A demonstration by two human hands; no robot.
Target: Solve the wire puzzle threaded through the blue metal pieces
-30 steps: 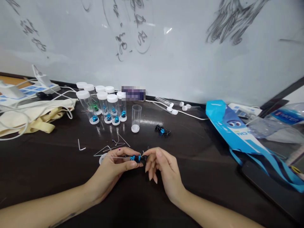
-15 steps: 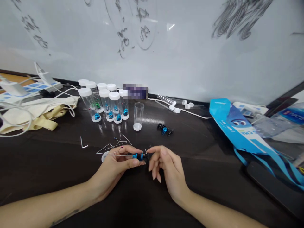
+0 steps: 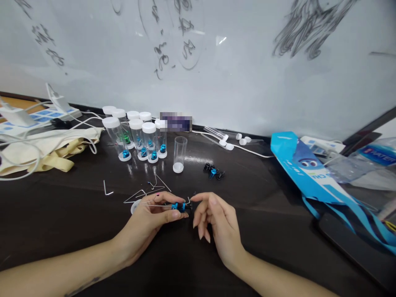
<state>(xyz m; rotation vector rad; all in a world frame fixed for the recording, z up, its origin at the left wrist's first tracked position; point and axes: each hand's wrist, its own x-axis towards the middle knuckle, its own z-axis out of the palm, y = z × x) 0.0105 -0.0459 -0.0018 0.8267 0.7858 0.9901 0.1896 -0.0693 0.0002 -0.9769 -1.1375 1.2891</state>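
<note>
My left hand (image 3: 147, 222) pinches a small blue-and-black metal part (image 3: 178, 207) between thumb and fingers; a thin metal rod sticks out of it to the left. At the part's right end stands a small bent hex key (image 3: 188, 201). My right hand (image 3: 221, 225) is just to the right, its index fingertip at the key and its other fingers loosely bent and apart from the part. Under my left hand lies a white cap (image 3: 134, 207), partly hidden. Beyond it are several thin bent metal wires or keys (image 3: 143, 193).
Several capped clear tubes (image 3: 149, 140) with blue or green parts stand at the back left. An uncapped-looking clear tube (image 3: 180, 150) stands nearer. Black and blue pieces (image 3: 213, 170) lie to its right. A blue bag (image 3: 297, 165), a power strip (image 3: 40, 117) and cables flank the workspace.
The view has shifted slightly. My hands keep nearly the same pose, with the right index finger still at the hex key.
</note>
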